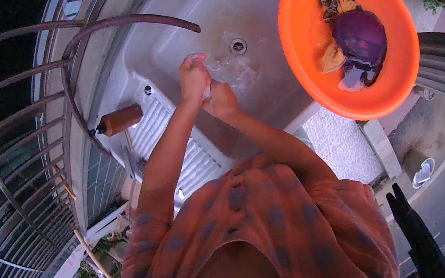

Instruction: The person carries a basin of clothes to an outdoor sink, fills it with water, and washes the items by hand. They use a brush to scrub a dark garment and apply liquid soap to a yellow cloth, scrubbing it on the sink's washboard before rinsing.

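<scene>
Over the wide white sink [176, 49], my left hand [193, 79] and my right hand [221, 100] are close together. The fingers of both are closed. Something small, pale and wet shows between them; whether it is cloth or just suds I cannot make out. Whitish suds and brownish water lie in the sink around the drain [238, 46]. Up to the right, an orange basin [403, 81] holds a wet purple cloth [362, 37], a yellow cloth [333, 58] and a dark patterned piece [334, 3].
A ribbed washboard [160, 128] is part of the sink's near left side. On it lies a brown bottle [121, 120] with a dark cap. Curved metal window bars [21, 75] stand along the left, one reaching over the sink. A pale bucket [418, 167] stands lower at the right.
</scene>
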{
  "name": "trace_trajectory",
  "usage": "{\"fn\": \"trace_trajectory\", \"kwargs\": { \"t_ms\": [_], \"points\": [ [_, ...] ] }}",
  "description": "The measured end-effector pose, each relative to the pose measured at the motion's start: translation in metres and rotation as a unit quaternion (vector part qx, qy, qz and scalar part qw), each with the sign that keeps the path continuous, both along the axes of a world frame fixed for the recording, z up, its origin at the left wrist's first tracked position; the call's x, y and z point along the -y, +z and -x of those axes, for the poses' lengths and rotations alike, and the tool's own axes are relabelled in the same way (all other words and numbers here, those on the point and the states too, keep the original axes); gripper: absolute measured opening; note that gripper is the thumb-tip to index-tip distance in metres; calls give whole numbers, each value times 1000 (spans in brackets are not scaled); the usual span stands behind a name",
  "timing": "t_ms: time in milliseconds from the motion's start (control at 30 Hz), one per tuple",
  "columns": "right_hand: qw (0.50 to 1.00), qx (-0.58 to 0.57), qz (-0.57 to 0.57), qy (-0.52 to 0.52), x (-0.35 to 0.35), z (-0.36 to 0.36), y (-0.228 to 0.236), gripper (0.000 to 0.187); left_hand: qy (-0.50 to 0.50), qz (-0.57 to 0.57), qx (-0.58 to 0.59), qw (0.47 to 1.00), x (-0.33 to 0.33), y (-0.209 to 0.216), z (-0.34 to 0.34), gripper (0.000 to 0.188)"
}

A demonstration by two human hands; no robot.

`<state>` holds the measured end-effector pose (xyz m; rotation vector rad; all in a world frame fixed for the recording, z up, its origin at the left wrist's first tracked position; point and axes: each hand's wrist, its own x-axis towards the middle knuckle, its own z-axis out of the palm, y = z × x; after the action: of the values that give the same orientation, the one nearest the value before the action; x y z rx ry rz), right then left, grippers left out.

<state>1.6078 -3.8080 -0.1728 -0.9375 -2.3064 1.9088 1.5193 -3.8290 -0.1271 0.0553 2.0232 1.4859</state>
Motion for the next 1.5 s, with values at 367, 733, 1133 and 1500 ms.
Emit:
{"fn": "trace_trajectory", "kwargs": {
  "t_ms": [367, 733, 1133, 1500],
  "points": [
    [980, -189, -1, -68, 1, -2, -3, 57, -62, -71, 117, 989, 69, 17, -3, 29],
    [984, -3, -82, 158, -27, -47, -105, 28, 132, -98, 82, 983, 195, 17, -13, 31],
    [946, -60, -277, 159, -78, -32, -85, 45, -55, 234, -75, 968, 271, -51, -35, 28],
    [957, -71, -248, 134, -70, -34, -16, 40, -211, 382, -300, 848, 265, -49, -8, 27]
  ]
}}
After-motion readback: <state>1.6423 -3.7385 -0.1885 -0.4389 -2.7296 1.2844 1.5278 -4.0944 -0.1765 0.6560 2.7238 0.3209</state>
